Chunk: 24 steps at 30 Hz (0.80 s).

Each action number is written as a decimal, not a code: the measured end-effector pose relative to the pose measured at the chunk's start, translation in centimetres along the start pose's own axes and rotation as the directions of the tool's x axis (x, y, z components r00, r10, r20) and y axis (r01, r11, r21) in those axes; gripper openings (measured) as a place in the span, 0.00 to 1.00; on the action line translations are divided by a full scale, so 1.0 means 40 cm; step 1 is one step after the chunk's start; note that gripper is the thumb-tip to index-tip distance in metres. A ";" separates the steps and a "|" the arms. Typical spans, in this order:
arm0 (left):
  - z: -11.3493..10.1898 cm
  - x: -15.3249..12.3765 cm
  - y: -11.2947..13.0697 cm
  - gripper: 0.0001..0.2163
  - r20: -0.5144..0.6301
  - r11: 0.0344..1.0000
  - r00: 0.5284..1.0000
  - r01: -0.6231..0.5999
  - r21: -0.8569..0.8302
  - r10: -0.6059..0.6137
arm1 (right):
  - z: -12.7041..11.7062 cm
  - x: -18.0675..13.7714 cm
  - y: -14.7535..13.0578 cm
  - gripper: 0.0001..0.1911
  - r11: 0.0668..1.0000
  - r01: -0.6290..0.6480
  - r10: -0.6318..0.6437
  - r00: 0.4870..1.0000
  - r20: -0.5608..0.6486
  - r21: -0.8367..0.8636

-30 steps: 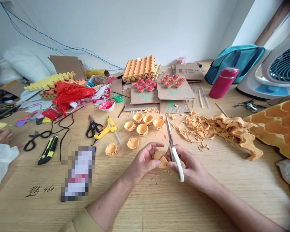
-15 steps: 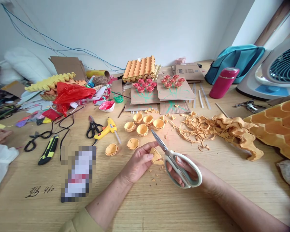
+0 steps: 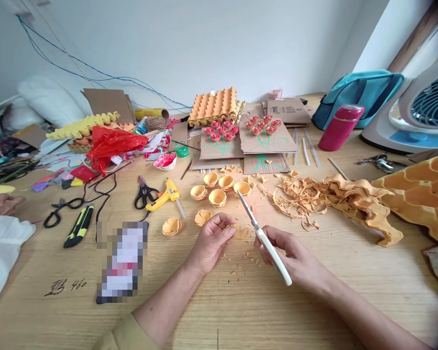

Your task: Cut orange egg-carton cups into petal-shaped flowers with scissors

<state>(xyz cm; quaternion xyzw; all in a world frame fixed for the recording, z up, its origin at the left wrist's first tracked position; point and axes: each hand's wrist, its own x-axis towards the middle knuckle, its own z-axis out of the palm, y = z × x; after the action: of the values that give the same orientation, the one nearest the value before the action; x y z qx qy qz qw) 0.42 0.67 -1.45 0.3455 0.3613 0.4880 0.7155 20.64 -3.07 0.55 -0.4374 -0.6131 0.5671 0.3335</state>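
Pinching a ragged orange pulp cup (image 3: 240,232), left hand (image 3: 212,239) faces right hand (image 3: 291,253) clenching white-handled scissors (image 3: 264,239).

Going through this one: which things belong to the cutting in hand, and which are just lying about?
In use: left hand, carton piece, right hand, white scissors, cut cups, offcuts.
Lying about: glue gun, black scissors, pink bottle, blue bag, keys.

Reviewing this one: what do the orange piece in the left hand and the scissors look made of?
The orange piece looks like moulded paper pulp, matte and fibrous, much like the egg tray at the back. The scissors have shiny metal blades and glossy white handles, probably plastic.
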 end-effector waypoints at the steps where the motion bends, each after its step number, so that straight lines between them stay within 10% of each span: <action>1: 0.002 0.000 0.000 0.12 -0.020 1.000 1.000 -0.016 0.006 0.016 | -0.002 -0.002 -0.003 0.18 0.994 0.014 -0.016 1.000 -0.016 -0.112; 11: 0.004 0.008 0.003 0.11 -0.078 0.990 0.990 -0.125 -0.058 0.121 | -0.011 0.006 0.010 0.07 0.568 0.185 -0.253 0.966 0.043 -0.802; 24: 0.007 0.003 0.002 0.11 -0.029 0.993 0.995 -0.092 -0.069 0.090 | -0.009 0.007 0.021 0.06 0.509 0.184 -0.283 0.958 0.039 -0.841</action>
<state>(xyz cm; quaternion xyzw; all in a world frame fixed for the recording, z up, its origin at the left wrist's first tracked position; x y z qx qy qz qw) 0.66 0.78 -1.28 0.3300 0.3370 0.5371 0.6993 20.98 -2.70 -0.26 -0.4851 -0.8436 0.1321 0.1886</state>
